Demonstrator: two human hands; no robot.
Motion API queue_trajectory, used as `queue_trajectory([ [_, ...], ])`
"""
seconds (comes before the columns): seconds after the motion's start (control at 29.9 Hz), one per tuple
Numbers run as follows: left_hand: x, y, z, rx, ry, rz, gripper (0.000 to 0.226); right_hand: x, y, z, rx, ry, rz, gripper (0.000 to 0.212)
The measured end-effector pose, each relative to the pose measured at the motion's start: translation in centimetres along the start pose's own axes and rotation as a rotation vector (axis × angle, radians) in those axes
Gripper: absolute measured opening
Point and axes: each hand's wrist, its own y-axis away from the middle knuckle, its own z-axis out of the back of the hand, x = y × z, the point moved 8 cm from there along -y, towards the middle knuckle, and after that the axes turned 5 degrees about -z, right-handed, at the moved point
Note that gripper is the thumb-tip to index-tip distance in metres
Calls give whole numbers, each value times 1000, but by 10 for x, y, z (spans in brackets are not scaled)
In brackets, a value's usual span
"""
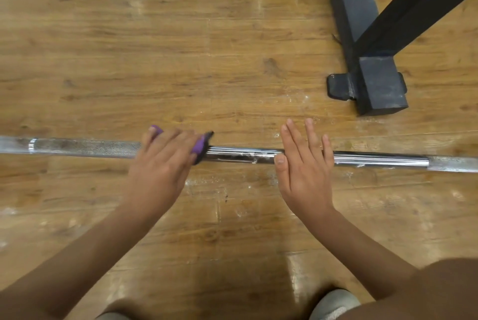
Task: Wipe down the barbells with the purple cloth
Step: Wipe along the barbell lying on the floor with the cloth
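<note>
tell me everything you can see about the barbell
The long silver metal barbell lies flat on the wooden floor, running across the view. Knurled dull stretches flank a smooth shiny middle smeared with white residue. The left hand presses a purple cloth onto it; the right hand rests flat on it.

One view only, worn on my head: faces steeply down onto the wooden floor [181, 48], near. Barbell [240, 155] crosses mid-frame, rack base [380, 87] upper right, my shoe [333, 304] at bottom edge.
</note>
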Motion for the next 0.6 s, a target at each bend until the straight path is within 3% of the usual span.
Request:
queue_trajectory([
  [0.13,-34,6,-14,-11,-25,-218,44,1,2,-1,-5,13,-9,55],
  [0.27,-10,18,-5,-28,-31,-169,48,0,2,-1,8,10,-14,55],
  [0.4,6,21,3,-51,-51,-127,38,0,0,-1,10,26,-21,54],
  [0.6,-32,-10,-19,-36,-37,-302,52,0,-8,-4,33,56,-18,55],
])
